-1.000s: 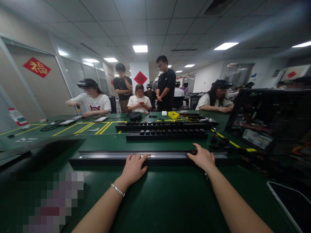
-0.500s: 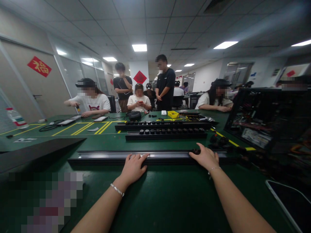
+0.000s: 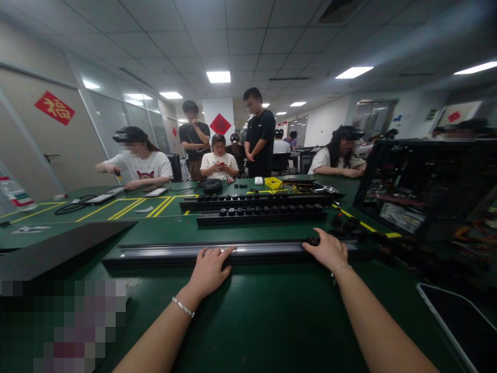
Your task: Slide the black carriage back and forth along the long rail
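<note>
A long dark metal rail [image 3: 163, 253] lies across the green table in front of me. My left hand [image 3: 207, 270] rests flat on its near edge at the middle, fingers spread. My right hand [image 3: 328, 249] lies on the rail further right, with its fingertips on a small black knob [image 3: 311, 241] set in the rail. Both wrists wear thin bracelets. Neither hand lifts anything.
Two black strips [image 3: 260, 213] carrying several knobs lie behind the rail. A dark panel [image 3: 58, 248] lies at the left, an open computer case [image 3: 423, 186] stands at the right, a tablet [image 3: 458, 321] lies near right. Several people sit and stand at the far table edge. A yellow box [image 3: 273, 183] sits there.
The view shifted slightly to the right and down. My right hand slid a little to the right along the rail; my left hand stayed put.
</note>
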Tool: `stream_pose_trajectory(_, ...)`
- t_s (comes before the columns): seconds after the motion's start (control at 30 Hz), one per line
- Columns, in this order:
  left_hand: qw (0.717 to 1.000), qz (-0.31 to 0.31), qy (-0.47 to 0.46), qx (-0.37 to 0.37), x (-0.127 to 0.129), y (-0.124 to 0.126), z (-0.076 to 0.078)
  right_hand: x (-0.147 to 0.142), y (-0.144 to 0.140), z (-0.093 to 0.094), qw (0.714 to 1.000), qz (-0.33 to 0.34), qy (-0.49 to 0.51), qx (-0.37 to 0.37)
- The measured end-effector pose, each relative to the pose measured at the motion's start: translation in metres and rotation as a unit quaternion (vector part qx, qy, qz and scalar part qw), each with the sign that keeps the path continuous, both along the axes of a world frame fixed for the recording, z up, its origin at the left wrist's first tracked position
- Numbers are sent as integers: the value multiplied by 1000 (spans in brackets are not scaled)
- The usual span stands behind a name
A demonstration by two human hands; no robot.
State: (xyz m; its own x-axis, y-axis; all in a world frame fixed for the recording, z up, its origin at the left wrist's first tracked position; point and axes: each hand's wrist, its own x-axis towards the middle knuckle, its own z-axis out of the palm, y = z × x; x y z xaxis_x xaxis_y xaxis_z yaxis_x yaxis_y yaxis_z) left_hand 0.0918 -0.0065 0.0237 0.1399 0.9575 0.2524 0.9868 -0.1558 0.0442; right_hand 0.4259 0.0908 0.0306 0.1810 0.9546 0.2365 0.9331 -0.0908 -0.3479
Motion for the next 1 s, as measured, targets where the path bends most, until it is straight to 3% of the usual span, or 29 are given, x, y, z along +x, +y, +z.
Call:
stream_pose_trajectory(0.8, 1000, -1, 2, 8, -1, 0, 0, 9, -2, 2, 999, -13, 46, 3)
stream_pose_trajectory(1.0, 1000, -3, 1, 14, -2, 0, -2, 16, -2, -5, 999, -39, 6, 10)
